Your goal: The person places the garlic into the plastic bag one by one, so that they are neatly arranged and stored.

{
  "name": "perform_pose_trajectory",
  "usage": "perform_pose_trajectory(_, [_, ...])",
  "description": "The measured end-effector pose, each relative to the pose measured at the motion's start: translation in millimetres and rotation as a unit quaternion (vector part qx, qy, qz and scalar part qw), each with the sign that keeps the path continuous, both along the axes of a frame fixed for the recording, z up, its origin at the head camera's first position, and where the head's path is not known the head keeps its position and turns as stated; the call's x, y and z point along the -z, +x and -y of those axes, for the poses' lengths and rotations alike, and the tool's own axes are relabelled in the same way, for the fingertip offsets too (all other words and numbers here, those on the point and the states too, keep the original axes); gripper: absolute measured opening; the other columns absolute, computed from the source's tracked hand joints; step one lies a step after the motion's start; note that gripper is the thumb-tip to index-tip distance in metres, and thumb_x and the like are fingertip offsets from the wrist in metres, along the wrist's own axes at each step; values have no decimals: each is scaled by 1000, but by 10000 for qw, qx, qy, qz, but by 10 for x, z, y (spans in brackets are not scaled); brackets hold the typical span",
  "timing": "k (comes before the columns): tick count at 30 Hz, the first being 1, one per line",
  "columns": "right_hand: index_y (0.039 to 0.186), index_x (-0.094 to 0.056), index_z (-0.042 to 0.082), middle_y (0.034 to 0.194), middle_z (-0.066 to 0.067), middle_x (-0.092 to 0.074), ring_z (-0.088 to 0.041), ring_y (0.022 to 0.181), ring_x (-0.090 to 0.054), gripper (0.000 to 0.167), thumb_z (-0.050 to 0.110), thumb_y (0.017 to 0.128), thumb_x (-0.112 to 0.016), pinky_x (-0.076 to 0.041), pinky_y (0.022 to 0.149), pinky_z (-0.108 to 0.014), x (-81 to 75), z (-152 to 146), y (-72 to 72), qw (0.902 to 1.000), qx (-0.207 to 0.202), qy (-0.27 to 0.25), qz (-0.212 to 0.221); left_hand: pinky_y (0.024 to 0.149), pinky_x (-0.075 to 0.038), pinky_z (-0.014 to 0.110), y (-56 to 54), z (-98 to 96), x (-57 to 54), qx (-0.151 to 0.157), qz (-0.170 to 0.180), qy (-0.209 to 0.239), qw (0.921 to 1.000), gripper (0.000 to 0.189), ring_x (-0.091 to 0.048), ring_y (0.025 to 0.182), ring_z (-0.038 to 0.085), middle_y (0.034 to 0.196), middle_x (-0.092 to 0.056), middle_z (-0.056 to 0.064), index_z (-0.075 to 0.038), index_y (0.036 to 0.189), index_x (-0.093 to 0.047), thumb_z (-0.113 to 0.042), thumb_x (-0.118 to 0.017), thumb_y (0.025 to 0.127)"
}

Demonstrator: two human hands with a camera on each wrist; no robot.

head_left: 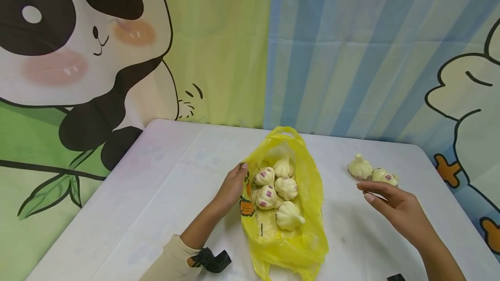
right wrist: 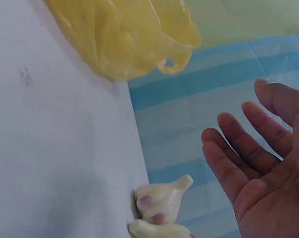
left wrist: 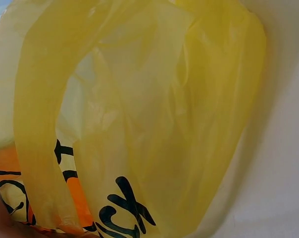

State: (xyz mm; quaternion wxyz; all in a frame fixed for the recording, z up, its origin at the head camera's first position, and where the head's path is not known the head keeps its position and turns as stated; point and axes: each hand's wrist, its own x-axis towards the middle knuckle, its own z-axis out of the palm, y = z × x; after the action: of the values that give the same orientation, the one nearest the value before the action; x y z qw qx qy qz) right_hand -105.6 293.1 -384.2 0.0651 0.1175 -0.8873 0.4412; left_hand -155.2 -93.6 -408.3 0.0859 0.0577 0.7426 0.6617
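A yellow plastic bag lies spread open on the table, with several garlic bulbs inside it. My left hand pinches the bag's left edge, thumb on top. In the left wrist view the bag's yellow film with black lettering fills most of the picture, and only a bit of the hand shows at the lower left corner. To the bag's right, my right hand hovers with relaxed fingers and holds nothing. Just beyond its fingertips sit two more garlic bulbs, side by side; both also appear low in the right wrist view.
Everything stands on a table with a white cover. Behind it hangs a printed curtain with a panda and blue stripes. A black wrist mount sits on the left forearm, close to the bag's lower left side.
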Motion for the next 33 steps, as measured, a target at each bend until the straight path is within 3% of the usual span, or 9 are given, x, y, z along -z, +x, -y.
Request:
perform_pose_trajectory(9, [127,-62,6,121,9,-63,12,117,-41,34,22,98,-62,-43,77,-5,7,-367,7,9958,881,266,-6,115,-15,48,13,8,-12,0,17,32,10000,60,-16,145,29,157,-24,14,-1,154,-21,-39,-27,108])
perform_pose_trajectory(17, [129,-60,2,116,15,-57,15,100,-43,41,25,96,-65,-41,74,-2,159,-588,-25,9860,1562,568,-159,115,-15,47,6,10,-9,5,10,64,10000,60,-16,145,29,157,-24,14,0,154,-21,-38,-27,108])
perform_pose_trajectory(27, [131,-57,-1,121,9,-58,13,109,-44,42,15,94,-68,-39,80,-2,373,-880,-42,9828,1754,492,-319,115,-15,47,-3,8,-7,-18,-47,42,10000,60,-16,145,28,157,-26,13,-1,154,-23,-39,-27,108])
perform_pose_trajectory(33, [134,-55,-1,120,15,-55,13,110,-43,47,21,94,-68,-39,80,-2,469,-982,-44,9807,1887,503,-104,115,-13,48,-2,8,-4,-4,-41,9,10000,60,-13,145,29,158,-22,14,-1,154,-21,-39,-26,108])
